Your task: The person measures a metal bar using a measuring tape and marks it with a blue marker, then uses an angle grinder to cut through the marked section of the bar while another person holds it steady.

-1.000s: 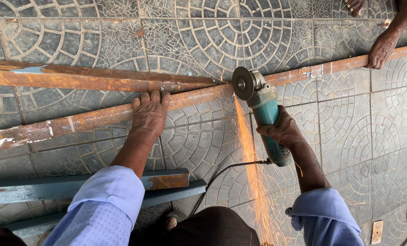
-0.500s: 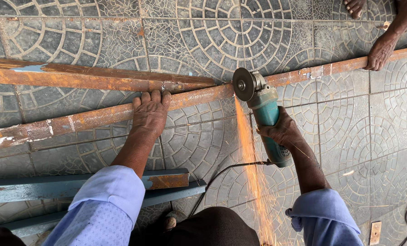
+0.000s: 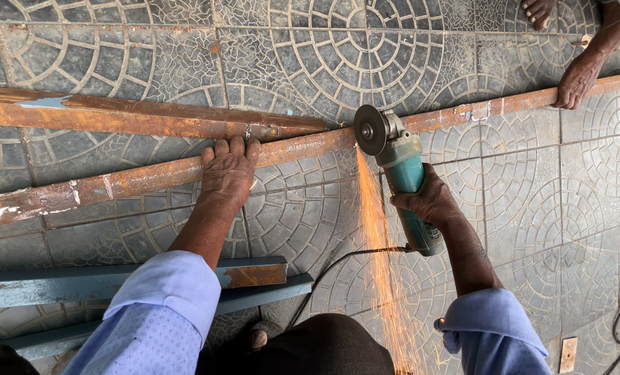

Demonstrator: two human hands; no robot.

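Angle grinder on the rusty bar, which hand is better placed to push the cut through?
Right. The right hand grips the angle grinder, disc at the rusty bar; the left hand presses flat on the bar.

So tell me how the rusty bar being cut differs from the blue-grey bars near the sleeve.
The rusty bar is orange-brown with corrosion; the blue-grey bars are mostly painted, with a rust patch at one end. The rusty bar runs nearly across the whole view, pressed by the left hand and met by the grinder in the right hand; the blue-grey bars end mid-frame, untouched. Both lie on the patterned tiles.
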